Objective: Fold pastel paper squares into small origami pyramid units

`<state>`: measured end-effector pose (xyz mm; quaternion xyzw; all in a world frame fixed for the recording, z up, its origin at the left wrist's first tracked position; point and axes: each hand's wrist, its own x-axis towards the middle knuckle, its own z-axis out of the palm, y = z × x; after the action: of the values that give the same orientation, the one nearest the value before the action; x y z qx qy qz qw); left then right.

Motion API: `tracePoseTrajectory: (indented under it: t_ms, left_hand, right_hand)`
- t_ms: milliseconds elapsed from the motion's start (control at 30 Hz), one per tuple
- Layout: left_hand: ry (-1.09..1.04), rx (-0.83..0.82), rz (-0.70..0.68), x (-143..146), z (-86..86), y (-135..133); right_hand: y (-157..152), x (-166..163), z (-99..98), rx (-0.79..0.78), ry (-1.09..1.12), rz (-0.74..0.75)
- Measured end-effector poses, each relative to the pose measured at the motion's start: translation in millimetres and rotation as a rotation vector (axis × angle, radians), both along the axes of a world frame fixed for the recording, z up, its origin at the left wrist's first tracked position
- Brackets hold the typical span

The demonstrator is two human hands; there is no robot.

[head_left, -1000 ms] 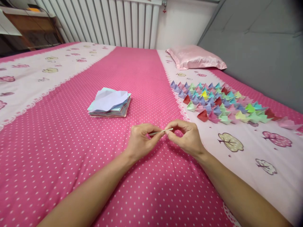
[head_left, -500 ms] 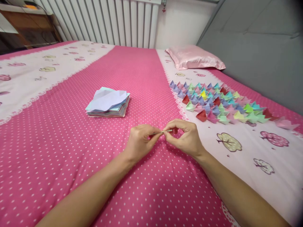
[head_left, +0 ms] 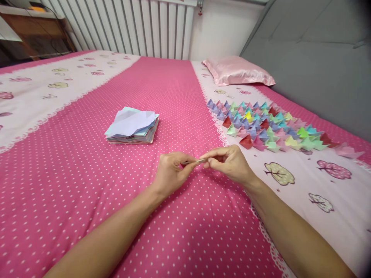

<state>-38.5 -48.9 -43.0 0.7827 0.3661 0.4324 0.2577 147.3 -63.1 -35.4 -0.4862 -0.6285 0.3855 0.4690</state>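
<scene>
My left hand (head_left: pixel 171 172) and my right hand (head_left: pixel 229 163) meet above the pink dotted bedspread (head_left: pixel 87 185). Both pinch a small folded piece of paper (head_left: pixel 199 160), seen edge-on as a thin pale strip between the fingertips. Fingers of both hands are closed on it. A stack of coloured square papers (head_left: pixel 132 126) lies to the left of my hands, its top sheet creased. To the right, several small folded paper shapes (head_left: pixel 261 125) in many colours lie in rows on the sheet.
A pink satin pillow (head_left: pixel 238 70) lies at the head of the bed beside a grey padded headboard (head_left: pixel 319 58). A white radiator (head_left: pixel 139 27) lines the far wall. A wooden piece of furniture (head_left: pixel 34 34) stands at the far left.
The folded paper now shows less between my fingers; my right hand has turned and shifted slightly lower left. The view has moved a little.
</scene>
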Motion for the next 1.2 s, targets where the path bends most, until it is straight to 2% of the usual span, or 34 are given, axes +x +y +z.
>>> tracePoseTrajectory:
  t_ms: [100, 267, 367, 633, 867, 1000, 1100, 1200]
  left_hand:
    - [-0.015, -0.031, 0.015, -1, 0.4, 1]
    - [-0.014, -0.023, 0.015, 0, 0.1, 1]
    - [-0.006, -0.023, 0.009, 1, 0.2, 1]
    - [-0.161, -0.196, -0.049, 2, 4.1, 1]
    - [-0.159, -0.126, -0.025, 3, -0.6, 1]
    - [-0.181, -0.167, -0.021, 4, -0.1, 0]
    - [-0.201, -0.21, -0.023, 5, 0.6, -1]
    - [-0.183, -0.181, -0.022, 4, 0.9, -1]
  right_hand:
    - [4, 4, -2.1, 0.02, 0.045, -0.075]
    - [0, -5, -0.7, 0.132, -0.074, 0.034]
    - [-3, -12, -0.4, 0.17, -0.074, 0.01]
    - [-3, -11, -3.7, 0.26, -0.09, -0.096]
    - [-6, -16, 0.4, 0.322, -0.195, -0.074]
    - [-8, -17, -1.8, 0.39, -0.245, -0.106]
    - [-8, -17, -3.6, 0.391, -0.252, -0.116]
    - [-9, -18, -3.8, 0.382, -0.259, -0.095]
